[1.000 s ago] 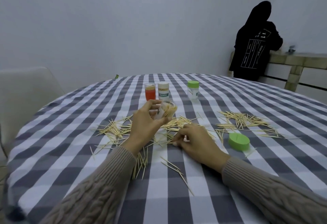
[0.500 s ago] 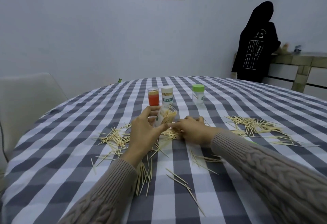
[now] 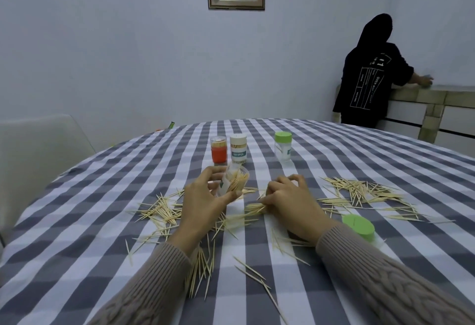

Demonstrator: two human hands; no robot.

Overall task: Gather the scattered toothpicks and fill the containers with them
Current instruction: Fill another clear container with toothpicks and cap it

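Centrally, the checked worktop (image 3: 334, 160) carried scattered toothpicks (image 3: 359, 192), most lying right of the right grip and left of the left grip. Left hand (image 3: 203, 206) held a clear container (image 3: 235, 182) tilted, its grip curled round the wall, toothpicks inside. Right hand (image 3: 290, 204), just right of it, had its grip pinched on a small bundle lying on the cloth. Beyond both grips stood three capped containers (image 3: 238, 148); a green lid (image 3: 358, 227) lay right of the right wrist.
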